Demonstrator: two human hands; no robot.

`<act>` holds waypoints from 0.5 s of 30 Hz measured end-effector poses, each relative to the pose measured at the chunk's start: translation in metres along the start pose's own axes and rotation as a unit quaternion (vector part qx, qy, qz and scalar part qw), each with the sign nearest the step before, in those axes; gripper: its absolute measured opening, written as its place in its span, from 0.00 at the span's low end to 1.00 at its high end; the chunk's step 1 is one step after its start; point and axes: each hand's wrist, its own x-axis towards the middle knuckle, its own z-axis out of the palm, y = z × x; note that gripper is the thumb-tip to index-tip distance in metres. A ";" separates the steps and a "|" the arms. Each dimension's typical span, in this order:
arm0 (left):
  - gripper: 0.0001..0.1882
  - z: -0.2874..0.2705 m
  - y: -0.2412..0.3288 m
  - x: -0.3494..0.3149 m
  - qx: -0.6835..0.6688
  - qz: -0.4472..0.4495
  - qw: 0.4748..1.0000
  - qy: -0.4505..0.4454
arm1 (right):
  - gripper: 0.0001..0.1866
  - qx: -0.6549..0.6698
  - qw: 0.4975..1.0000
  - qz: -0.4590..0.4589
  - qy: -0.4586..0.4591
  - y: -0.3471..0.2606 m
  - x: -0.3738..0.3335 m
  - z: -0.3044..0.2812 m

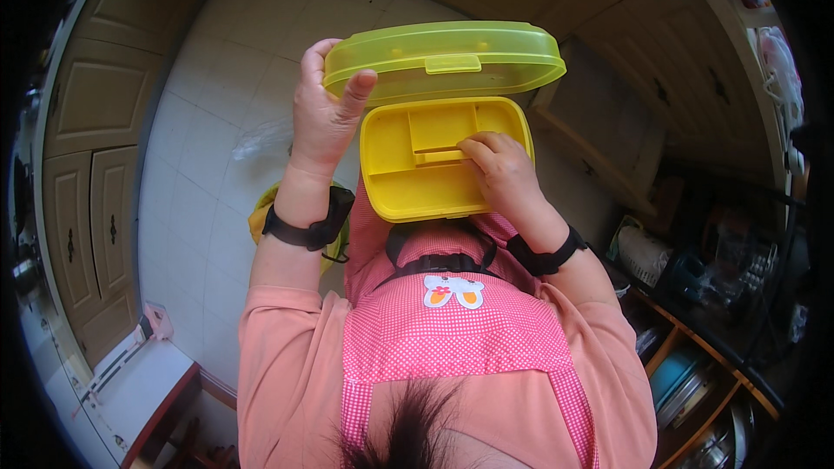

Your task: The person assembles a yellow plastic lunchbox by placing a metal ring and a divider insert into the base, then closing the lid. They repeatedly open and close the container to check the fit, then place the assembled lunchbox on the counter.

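A yellow lunch box with several compartments lies open in front of my body, nothing visible in its compartments. Its translucent yellow-green lid stands raised along the far side, a small latch tab at its middle. My left hand grips the lid's left end, thumb on the near side and fingers around the back. Inside the box, my right hand pinches a narrow yellow divider near the middle, its fingers bent over the right end of that strip. Part of the box's right wall is hidden behind this hand.
Below my left forearm, a yellow-green bin stands on the pale tiled floor. Wooden cabinets line the left and far sides. To the right, a shelf holds dishes, with a white basket above.
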 end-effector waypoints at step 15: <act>0.45 -0.001 -0.004 0.000 -0.022 -0.005 1.000 0.002 | 0.13 -0.012 0.999 -0.018 -0.031 0.005 -0.001 0.001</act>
